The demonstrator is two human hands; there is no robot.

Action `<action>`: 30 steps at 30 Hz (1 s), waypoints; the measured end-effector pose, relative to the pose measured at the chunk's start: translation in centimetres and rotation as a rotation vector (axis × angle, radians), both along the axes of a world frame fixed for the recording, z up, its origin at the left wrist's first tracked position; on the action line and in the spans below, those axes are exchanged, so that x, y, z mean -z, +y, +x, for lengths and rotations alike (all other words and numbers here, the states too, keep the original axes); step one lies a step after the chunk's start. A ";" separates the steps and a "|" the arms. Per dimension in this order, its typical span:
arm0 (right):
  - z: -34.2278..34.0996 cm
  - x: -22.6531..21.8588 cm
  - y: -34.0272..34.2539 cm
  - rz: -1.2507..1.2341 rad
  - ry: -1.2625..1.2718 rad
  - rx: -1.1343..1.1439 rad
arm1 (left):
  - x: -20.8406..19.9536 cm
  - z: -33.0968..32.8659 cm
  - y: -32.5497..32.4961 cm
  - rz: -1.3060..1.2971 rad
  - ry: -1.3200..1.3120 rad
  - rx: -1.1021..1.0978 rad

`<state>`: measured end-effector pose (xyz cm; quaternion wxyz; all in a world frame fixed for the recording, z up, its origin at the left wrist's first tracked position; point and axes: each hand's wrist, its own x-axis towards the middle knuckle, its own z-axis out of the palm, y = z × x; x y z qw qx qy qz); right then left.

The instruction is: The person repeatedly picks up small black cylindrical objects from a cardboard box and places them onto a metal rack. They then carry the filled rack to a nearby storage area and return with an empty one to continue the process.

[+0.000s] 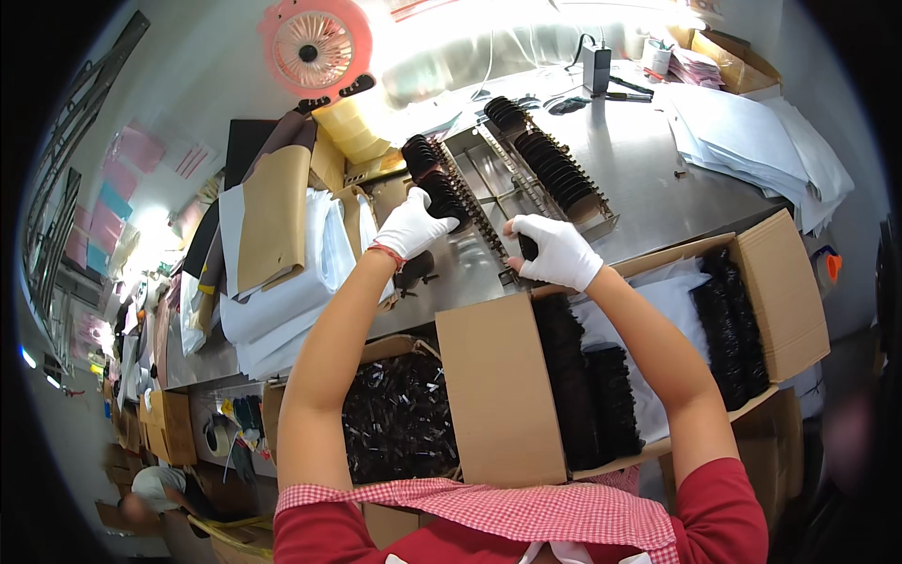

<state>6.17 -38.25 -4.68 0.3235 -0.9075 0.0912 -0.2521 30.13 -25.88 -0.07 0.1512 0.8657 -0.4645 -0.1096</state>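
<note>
A metal rack (481, 179) lies on the steel table, with rows of thin black discs along both long sides. My left hand (413, 226), in a white glove, closes its fingers on the near end of the left row of black discs (443, 195). At the rack's near end, my right hand (561, 254), in a white glove with bare fingertips, pinches a small black disc (528, 246). The right row of black discs (554, 172) stands apart from both hands.
Below my arms sit a box of loose black pieces (395, 414) and an open carton (503, 395) with black stacks. Paper and cloth sheets (319, 254) pile at the left, white sheets (742, 141) at the right. A pink fan (315, 47) stands behind. Someone crouches at far left.
</note>
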 end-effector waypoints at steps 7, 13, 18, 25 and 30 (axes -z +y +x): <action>0.3 -0.3 -1.3 0.086 0.049 -0.106 | 1.5 -0.8 -3.2 -0.009 0.250 0.091; 0.5 -0.1 -0.6 0.095 0.034 -0.021 | 0.0 -2.3 -2.4 0.224 -0.393 0.042; 1.3 -0.6 1.0 0.156 -0.279 0.107 | -0.4 -3.8 0.4 0.009 -0.021 0.064; 2.1 -2.0 2.5 0.060 -0.273 0.128 | -3.3 -4.8 1.0 -0.159 0.538 0.305; 1.2 0.4 -1.1 0.037 -0.165 0.020 | 1.8 4.3 -2.2 -0.248 -0.185 0.031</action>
